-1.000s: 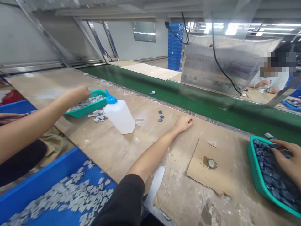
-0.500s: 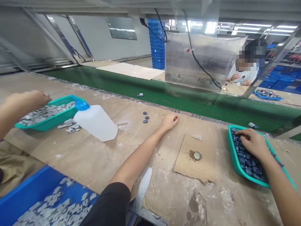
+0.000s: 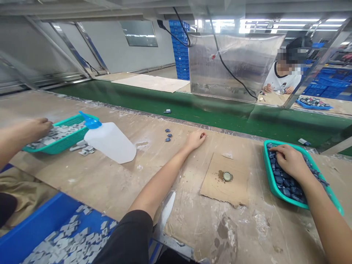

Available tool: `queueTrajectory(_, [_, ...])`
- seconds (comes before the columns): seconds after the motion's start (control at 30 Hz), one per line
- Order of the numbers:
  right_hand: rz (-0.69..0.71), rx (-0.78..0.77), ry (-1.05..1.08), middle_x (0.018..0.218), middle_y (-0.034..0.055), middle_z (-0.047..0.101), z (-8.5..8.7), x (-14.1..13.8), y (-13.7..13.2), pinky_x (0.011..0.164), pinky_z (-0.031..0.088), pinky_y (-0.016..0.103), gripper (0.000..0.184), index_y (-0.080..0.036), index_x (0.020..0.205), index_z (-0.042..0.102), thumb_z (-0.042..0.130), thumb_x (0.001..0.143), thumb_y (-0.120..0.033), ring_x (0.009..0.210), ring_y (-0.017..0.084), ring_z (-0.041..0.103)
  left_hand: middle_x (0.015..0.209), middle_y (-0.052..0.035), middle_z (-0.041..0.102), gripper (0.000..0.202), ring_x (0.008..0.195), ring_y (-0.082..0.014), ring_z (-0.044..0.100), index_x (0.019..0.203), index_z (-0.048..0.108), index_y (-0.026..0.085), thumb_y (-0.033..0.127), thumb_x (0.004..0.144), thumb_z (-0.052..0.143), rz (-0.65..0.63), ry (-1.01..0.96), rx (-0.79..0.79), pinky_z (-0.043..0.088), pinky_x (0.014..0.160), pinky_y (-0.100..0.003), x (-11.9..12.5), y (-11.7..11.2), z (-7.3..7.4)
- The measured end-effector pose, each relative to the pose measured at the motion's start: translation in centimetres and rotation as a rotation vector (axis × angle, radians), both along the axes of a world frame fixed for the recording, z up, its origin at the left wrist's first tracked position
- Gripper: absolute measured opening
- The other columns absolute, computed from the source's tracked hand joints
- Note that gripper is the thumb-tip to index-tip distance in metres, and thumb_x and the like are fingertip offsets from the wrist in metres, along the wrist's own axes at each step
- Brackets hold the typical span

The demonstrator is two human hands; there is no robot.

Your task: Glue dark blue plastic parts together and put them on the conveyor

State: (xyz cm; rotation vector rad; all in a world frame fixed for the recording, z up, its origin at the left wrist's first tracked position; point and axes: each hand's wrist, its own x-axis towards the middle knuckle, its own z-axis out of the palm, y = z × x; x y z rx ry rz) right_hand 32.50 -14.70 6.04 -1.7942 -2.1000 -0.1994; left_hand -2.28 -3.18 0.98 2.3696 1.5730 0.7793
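Note:
My left hand [image 3: 195, 139] rests on the worn bench, its fingers curled in; whether anything is inside them is hidden. Three small dark blue parts [image 3: 167, 135] lie just to its left. My right hand [image 3: 288, 161] lies palm down in a teal basket [image 3: 271, 181] of dark blue parts, with its fingers bent and pressed together among the parts near the far left corner. A piece of cardboard [image 3: 217, 187] with a bottle cap [image 3: 227, 176] on it lies between my hands.
A white squeeze bottle [image 3: 110, 141] with a blue spout lies tilted at the left. Another person's hand [image 3: 35, 128] reaches into a second teal basket [image 3: 59, 145] of grey parts. A blue bin [image 3: 35, 227] of grey parts sits near me. A green conveyor [image 3: 220, 113] runs behind the bench, and a co-worker [image 3: 283, 79] sits beyond it.
My right hand has moved from the basket's near side to its far left corner. My left hand stays in place. The view has turned to the right.

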Motion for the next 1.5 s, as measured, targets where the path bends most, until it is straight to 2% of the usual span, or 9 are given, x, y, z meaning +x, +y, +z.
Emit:
queueTrajectory(0.4, [0.012,0.023,0.027,0.089,0.011,0.064,0.0,-0.3,0.0,0.075,0.049,0.036,0.036,-0.015,0.084,0.067,0.032,0.075,-0.018,0.083,0.024,0.06,0.079,-0.0037,0.061,0.017,0.07,-0.0162,0.055,0.08,0.059,0.017,0.019,0.077,0.043,-0.006,0.0,0.008,0.04,0.065,-0.026,-0.1,0.2,-0.3])
queueTrajectory(0.77, [-0.004,-0.039,0.043,0.091,0.0134,0.063,0.5,-0.6,-0.2,0.079,0.048,0.039,0.032,-0.015,0.082,0.064,0.032,0.075,-0.016,0.088,0.027,0.059,0.079,-0.0038,0.061,0.017,0.071,-0.0168,0.055,0.08,0.059,0.017,0.019,0.077,0.042,0.004,-0.001,-0.013,0.04,0.064,-0.027,0.0,0.1,-0.1])
queueTrajectory(0.97, [-0.034,-0.088,0.037,0.095,0.013,0.062,0.9,-0.9,-0.4,0.081,0.046,0.033,0.033,-0.014,0.085,0.064,0.032,0.077,-0.016,0.091,0.024,0.058,0.079,-0.0039,0.061,0.017,0.071,-0.0168,0.055,0.08,0.059,0.017,0.018,0.077,0.043,0.0,-0.001,-0.014,0.04,0.064,-0.027,0.0,0.1,-0.1])
queueTrajectory(1.13, [-0.023,-0.074,0.049,0.094,0.0128,0.062,0.9,-0.8,-0.4,0.079,0.047,0.036,0.032,-0.015,0.082,0.063,0.031,0.076,-0.016,0.09,0.026,0.058,0.079,-0.0041,0.061,0.017,0.072,-0.0169,0.055,0.081,0.059,0.017,0.018,0.078,0.043,-0.007,0.001,-0.014,0.04,0.064,-0.026,0.0,0.0,0.1])
queueTrajectory(1.5, [-0.031,-0.102,0.059,0.093,0.0134,0.061,0.9,-0.8,-0.3,0.08,0.046,0.036,0.033,-0.016,0.079,0.062,0.029,0.076,-0.022,0.09,0.026,0.058,0.077,-0.0034,0.059,0.017,0.071,-0.0164,0.054,0.08,0.059,0.017,0.017,0.077,0.042,-0.018,-0.005,-0.004,0.039,0.064,-0.027,-0.1,0.0,-0.1])
